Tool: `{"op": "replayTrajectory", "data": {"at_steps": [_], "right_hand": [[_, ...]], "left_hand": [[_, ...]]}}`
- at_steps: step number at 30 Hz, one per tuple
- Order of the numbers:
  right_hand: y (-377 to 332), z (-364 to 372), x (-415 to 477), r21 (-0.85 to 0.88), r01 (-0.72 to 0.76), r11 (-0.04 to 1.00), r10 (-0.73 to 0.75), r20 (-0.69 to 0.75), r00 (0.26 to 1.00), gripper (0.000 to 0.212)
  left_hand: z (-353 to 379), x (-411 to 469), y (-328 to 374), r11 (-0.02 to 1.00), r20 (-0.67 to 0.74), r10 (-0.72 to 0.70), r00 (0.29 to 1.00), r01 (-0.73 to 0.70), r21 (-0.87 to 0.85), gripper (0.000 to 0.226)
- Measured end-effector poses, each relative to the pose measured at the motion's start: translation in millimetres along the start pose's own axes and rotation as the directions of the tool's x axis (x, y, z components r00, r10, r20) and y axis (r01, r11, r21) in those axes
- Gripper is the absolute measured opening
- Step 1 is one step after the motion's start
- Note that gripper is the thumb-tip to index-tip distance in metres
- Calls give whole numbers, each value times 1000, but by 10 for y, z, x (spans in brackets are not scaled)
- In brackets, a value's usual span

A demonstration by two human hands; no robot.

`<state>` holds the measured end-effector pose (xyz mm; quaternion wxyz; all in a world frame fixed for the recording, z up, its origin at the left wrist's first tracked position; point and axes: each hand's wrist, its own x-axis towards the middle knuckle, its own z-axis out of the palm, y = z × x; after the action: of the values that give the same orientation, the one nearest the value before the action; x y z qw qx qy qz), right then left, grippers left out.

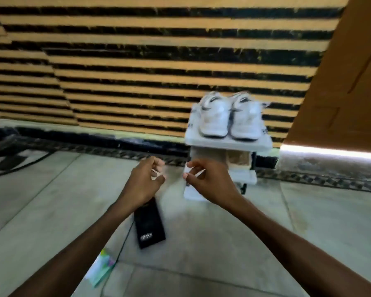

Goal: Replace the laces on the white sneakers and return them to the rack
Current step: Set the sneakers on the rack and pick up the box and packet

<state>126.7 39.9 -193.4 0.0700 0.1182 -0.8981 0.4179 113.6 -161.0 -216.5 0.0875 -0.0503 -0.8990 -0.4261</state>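
Two white sneakers (229,116) side by side on the top shelf of a small white rack (227,145), toes facing the camera, backed by a wall (137,61) striped orange and black. Lower down and nearer, both hands raised over the tiled floor (266,221), close together but not touching. Left hand (147,181): fingers (159,162) curled, pinching a thin white lace (156,175). Right hand (208,183): thumb and fingers curled too, pinching a second white piece (196,173), in front of the rack's lower shelves. Too blurred to tell whether one lace or two. On the floor under the left wrist, a black box (149,227); nearer, beside the left forearm, a pale green packet (101,267) and a thin dark cable (124,239).
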Motion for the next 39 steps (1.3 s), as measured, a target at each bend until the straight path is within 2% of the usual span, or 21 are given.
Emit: {"op": "replayTrajectory", "data": {"at_steps": [4, 6, 7, 10, 12, 14, 15, 17, 19, 21, 23, 25, 30, 34, 37, 39], "right_hand": [[14, 797, -227, 1, -77, 997, 76, 188, 979, 31], [34, 1151, -304, -72, -112, 991, 129, 308, 942, 40], [68, 1315, -317, -157, -106, 982, 156, 357, 921, 46], [164, 1824, -374, -378, -78, 922, 261, 463, 847, 67], [243, 2104, -404, -444, -109, 889, 334, 467, 819, 79], [332, 2338, -385, -496, -117, 861, 361, 432, 827, 90], [376, 2423, -369, -514, -124, 849, 372, 413, 831, 93], [447, 2589, -318, -541, -138, 830, 393, 391, 833, 97], [456, 2669, -242, -545, -177, 819, 428, 375, 822, 100], [413, 2648, -159, -528, -233, 817, 470, 373, 800, 102], [317, 2526, -169, -488, -257, 834, 471, 388, 792, 101], [124, 2259, -157, -457, -242, 856, 447, 416, 792, 97], [-766, 1216, 22, -365, -285, 886, 425, 398, 813, 93], [-1742, 187, 419, -350, -313, 883, 425, 310, 851, 95], [-2661, -673, 729, -311, -415, 855, 496, 256, 830, 96], [-3370, -1305, 914, -285, -482, 828, 547, 226, 806, 96]], "left_hand": [[-174, -668, -852, 973, -25, -202, 979, 203, 110, 22], [-247, -999, -1238, 930, -33, -336, 941, 337, 150, 23], [-259, -1150, -1384, 897, -35, -406, 913, 405, 175, 28], [-256, -1551, -1745, 784, 24, -577, 816, 545, 297, 69], [-188, -1740, -2018, 756, 29, -601, 799, 556, 346, 90], [-109, -1817, -2283, 779, 34, -557, 830, 507, 368, 103], [-83, -1810, -2353, 797, 60, -524, 850, 464, 386, 103], [-37, -1761, -2350, 783, 131, -526, 840, 418, 461, 94], [-7, -1685, -2304, 754, 151, -518, 842, 366, 545, 76], [-51, -1610, -2281, 778, 141, -474, 869, 339, 529, 58], [-145, -1601, -2236, 803, 186, -464, 866, 324, 500, 54], [-313, -1514, -2086, 827, 221, -455, 862, 318, 464, 58], [-1203, -830, -1007, 878, 210, -389, 897, 291, 381, 58], [-2203, -224, 275, 905, 233, -308, 922, 208, 372, 58], [-2998, 108, 1310, 909, 280, -285, 916, 167, 381, 58], [-3560, 249, 2019, 918, 279, -297, 913, 192, 348, 58]]}}
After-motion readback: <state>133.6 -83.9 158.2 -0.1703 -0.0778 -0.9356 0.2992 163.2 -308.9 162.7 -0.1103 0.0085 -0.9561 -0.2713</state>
